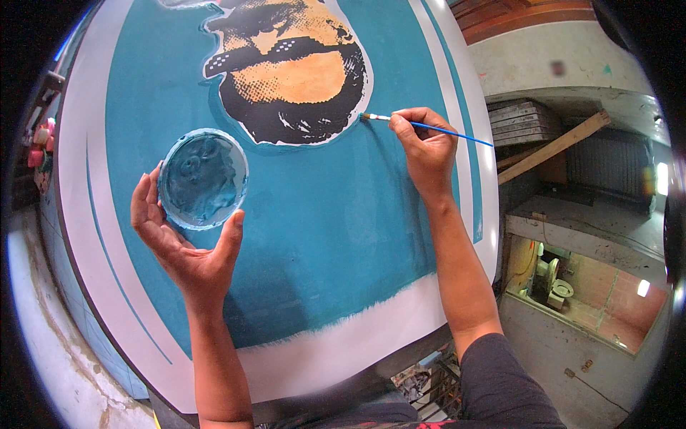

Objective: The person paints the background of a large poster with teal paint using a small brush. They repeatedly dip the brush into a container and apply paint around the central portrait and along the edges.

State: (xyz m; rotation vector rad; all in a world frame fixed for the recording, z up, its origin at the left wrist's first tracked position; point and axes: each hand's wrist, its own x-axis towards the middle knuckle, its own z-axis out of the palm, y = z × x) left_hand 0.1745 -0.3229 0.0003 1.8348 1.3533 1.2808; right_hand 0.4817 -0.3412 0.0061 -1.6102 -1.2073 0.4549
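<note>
Two hands are at work in the head view, each grasping something. The right hand (pixel 429 146) pinches a slim brush (pixel 463 135) with a blue handle between thumb and fingers. The left hand (pixel 187 254) cups a round tub (pixel 203 132) of blue paint (pixel 196 179), fingers spread along its left side and thumb against its lower right edge, the open face turned up toward the camera.

The brush lies nearly crosswise: its bristles point left, and its handle slopes away to the right and slightly nearer the person. Its tip sits at the lower right edge of a black-and-orange figure (pixel 250 77), by the white outline, over the blue part of a large sheet (pixel 336 200); whether the bristles press on it, I cannot tell.

From that tip, the tub is to the left and somewhat nearer the person, with bare blue ground between. The right hand is the nearer one to the figure's lower right edge; the left hand sits below the tub.
</note>
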